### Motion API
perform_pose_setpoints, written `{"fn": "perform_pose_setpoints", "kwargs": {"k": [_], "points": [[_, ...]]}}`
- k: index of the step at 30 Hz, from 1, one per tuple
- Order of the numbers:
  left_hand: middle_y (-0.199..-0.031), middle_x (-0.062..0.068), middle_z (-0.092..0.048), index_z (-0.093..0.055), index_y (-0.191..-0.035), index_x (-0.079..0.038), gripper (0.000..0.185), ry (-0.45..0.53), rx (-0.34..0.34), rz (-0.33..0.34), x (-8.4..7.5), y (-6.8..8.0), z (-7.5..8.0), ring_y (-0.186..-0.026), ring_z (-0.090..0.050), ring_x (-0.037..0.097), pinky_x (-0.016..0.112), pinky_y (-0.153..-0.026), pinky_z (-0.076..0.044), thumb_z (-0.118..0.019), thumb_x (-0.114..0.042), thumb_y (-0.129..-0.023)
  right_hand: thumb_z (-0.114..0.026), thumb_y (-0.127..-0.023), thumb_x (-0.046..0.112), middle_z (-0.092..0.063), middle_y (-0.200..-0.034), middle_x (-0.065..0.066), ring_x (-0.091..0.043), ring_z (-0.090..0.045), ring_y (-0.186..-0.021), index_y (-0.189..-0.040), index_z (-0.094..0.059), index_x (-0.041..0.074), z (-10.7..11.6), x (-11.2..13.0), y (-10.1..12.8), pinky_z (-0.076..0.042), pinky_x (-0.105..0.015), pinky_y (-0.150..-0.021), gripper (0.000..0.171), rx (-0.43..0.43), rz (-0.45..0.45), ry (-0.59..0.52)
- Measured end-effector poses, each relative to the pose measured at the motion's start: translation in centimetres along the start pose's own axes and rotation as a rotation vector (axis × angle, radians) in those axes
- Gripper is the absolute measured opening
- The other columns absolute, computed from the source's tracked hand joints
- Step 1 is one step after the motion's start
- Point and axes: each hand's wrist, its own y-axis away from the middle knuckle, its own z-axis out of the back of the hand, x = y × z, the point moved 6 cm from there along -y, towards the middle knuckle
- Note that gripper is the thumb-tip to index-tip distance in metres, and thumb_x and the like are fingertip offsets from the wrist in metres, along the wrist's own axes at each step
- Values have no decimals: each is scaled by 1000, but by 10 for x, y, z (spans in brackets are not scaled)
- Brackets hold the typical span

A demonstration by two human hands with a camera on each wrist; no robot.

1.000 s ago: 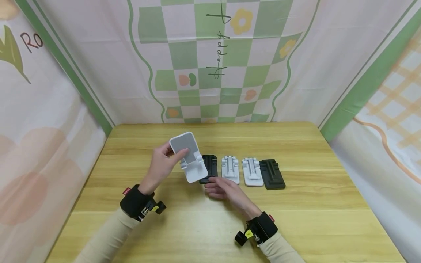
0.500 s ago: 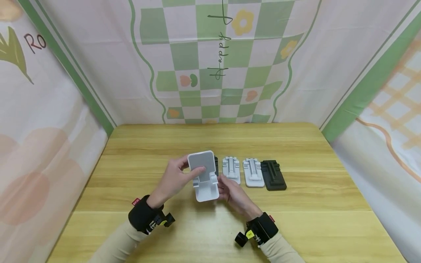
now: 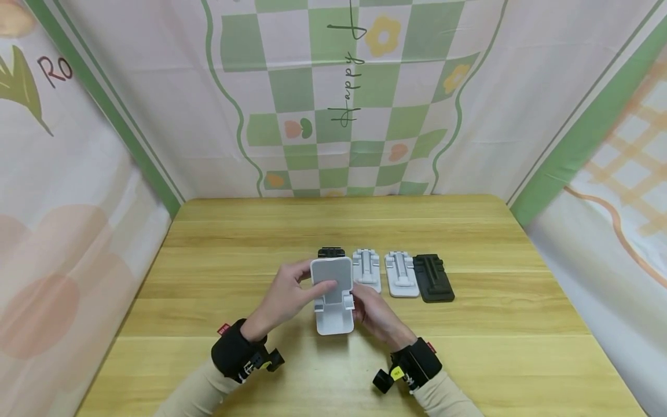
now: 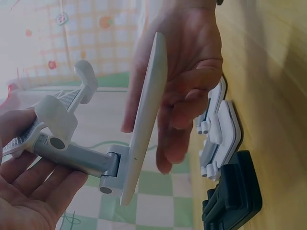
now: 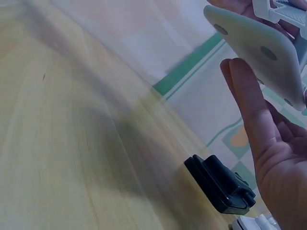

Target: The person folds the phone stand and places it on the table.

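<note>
Over the near middle of a wooden worktop [image 3: 219, 260], a person's left hand [image 3: 286, 298] gripped the upright back plate of an unfolded white phone stand [image 3: 332, 298], thumb across its grey face and fingers [image 4: 189, 103] curled behind it. The right hand [image 3: 372, 313] cupped the stand's right side and base, its fingers lightly bent around it. The stand was held just above the wood, its long axis running near to far, the base pointing toward the person and the back plate tilting up and away. Behind it on the far side lay a folded black stand [image 3: 330, 253], mostly hidden; to the right in a row lay two folded white stands [image 3: 366, 270] [image 3: 401, 273] and another black stand [image 3: 433, 278], all flat. The hinge looked like the weak point: uneven pressure from the two hands might snap it shut on a fingertip, or the stand might slip and knock the row behind.
</note>
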Motion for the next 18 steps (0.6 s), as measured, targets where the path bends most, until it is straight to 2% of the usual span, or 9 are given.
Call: {"fn": "perform_pose_setpoints", "kwargs": {"k": [5, 10, 14, 18], "points": [[-114, 13, -76, -71, -123, 1, 32, -6, 16, 14, 3, 0, -3, -103, -72, 21, 37, -94, -59, -78, -7, -92, -54, -107, 42, -67, -109, -2, -10, -67, -86, -148, -45, -6, 3, -1, 2, -57, -20, -70, 63, -18, -9, 36], [-115, 12, -76, -71, -124, 0, 33, -14, 26, 29, 7, 1, -3, -106, -72, 22, 40, -96, -58, -77, -8, -92, -53, -108, 33, -68, -108, -1, -8, -64, -86, -149, -43, -11, 3, -1, 3, -54, -18, -69, 61, 18, 7, 74], [-117, 12, -76, -70, -125, 0, 34, -19, 39, 46, 9, 1, -3, -108, -71, 23, 44, -98, -57, -77, -9, -93, -51, -108, 26, -72, -111, 0, -9, -69, -90, -149, -45, -9, 2, -1, 3, -57, -18, -71, 54, 66, 41, 65], [-117, 12, -75, -70, -127, -1, 36, -18, 45, 63, 12, 1, -2, -109, -71, 24, 49, -100, -56, -77, -10, -93, -50, -107, 21, -73, -111, 1, -8, -69, -87, -145, -53, -2, 1, -1, 3, -56, -16, -68, 45, 90, 59, 55]]}}
